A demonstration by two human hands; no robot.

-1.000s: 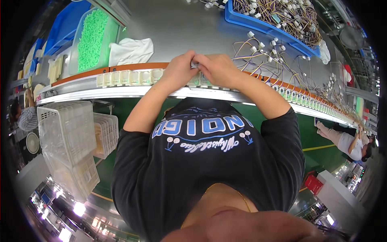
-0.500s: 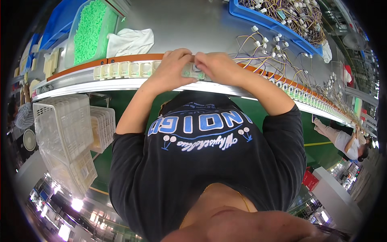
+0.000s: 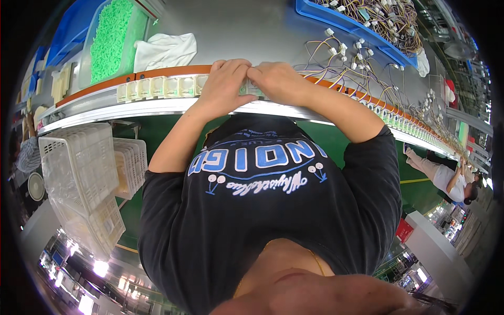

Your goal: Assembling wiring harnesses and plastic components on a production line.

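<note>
- Clear plastic pieces [image 3: 251, 91] show in a narrow gap between the hands; a second ago the two hands' fingertips met over this stretch of the row.
- The left hand [image 3: 224, 86] now has its thumb stretched toward the right; its fingers bend over the orange strip, well apart from the thumb, so the hand stands open. Its underside is hidden.
- The right hand [image 3: 281, 83] has its fingers bent close together over the row; their tips are hidden, so I cannot tell whether they grip a piece.
- Left of the hands: a translucent tub [image 3: 135, 46] of small green parts [image 3: 109, 43], a crumpled white cloth [image 3: 164, 51], and more square clear pieces [image 3: 157, 87] lined along the rail [image 3: 152, 106].
- Both hands cover the row's middle.
- Right: loose wires [image 3: 336, 64] with white connectors trail across the bench [image 3: 231, 37] over the strip, near a blue tray [image 3: 357, 40] heaped with more.
</note>
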